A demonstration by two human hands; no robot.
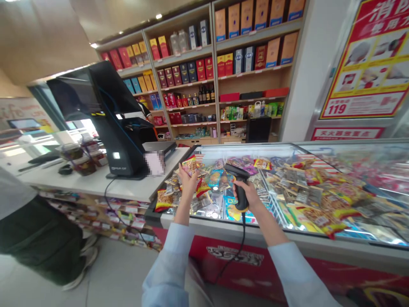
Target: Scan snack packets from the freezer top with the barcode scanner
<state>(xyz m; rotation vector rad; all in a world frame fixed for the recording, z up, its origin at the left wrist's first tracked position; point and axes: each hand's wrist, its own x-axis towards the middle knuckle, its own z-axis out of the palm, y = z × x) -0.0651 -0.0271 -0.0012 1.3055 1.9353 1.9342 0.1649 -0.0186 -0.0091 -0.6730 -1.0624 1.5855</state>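
Checkout area of a shop, viewed from head height. The left hand (188,182) is raised above a glass-topped chest freezer (246,149), with fingers curled and thumb opposed, pinching a small snack packet (191,166) of crinkled red and yellow film; the printing is too small to read, and the packet appears to be held near its lower edge. The right hand (247,195) is closed around the handle of a black plastic barcode scanner (240,183), whose head tilts upward above the freezer glass without touching it. A thin black cable (242,243) runs from the handle base in a loose curve down the freezer's red front panel (230,256). Under the glass lies a dense heap of glossy, pillow-shaped snack packets (306,192). Pale blue cloth sleeves (169,264) end partway along both bare forearms. Left of the freezer, a smooth white counter (96,183) bears an angular black point-of-sale terminal (115,140) and clear plastic tubs (81,160). Wooden shelves (191,141) of rectangular boxes and bottles fill the upper centre; a glossy red and yellow poster (367,64) occupies the upper right. A second person (41,234) in a grey top and dark trousers stands at lower left.
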